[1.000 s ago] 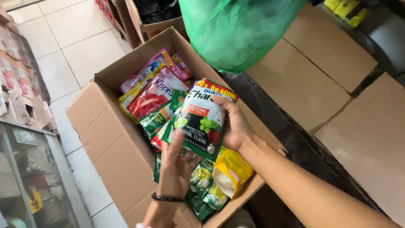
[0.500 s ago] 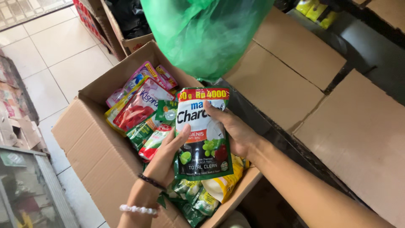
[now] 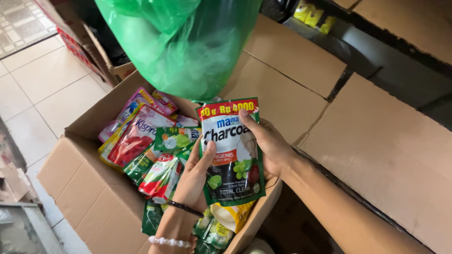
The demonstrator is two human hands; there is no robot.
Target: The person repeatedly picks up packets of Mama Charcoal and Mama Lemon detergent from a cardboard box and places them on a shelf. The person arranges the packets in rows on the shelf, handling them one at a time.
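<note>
A green and black refill pouch (image 3: 230,155) with a red top band is held upright over an open cardboard box (image 3: 89,188). My right hand (image 3: 268,143) grips its right edge, fingers at the top corner. On the pouch's left edge rests my left hand (image 3: 195,176), thumb on the front, with a dark band and a bead bracelet at the wrist. The box holds several pouches: red and pink ones (image 3: 134,136) at the back, green ones (image 3: 169,141) in the middle, a yellow one (image 3: 233,216) under the held pouch.
A green plastic bag (image 3: 183,42) hangs just above the box's far side. Closed cardboard boxes (image 3: 386,141) lie to the right. More boxes (image 3: 80,51) stand at the back left on a tiled floor (image 3: 42,94). Yellow packs (image 3: 313,16) sit top right.
The pouch has been lifted a little higher and held more upright in front of me. My left hand has slid up along its left edge. The view has shifted closer.
</note>
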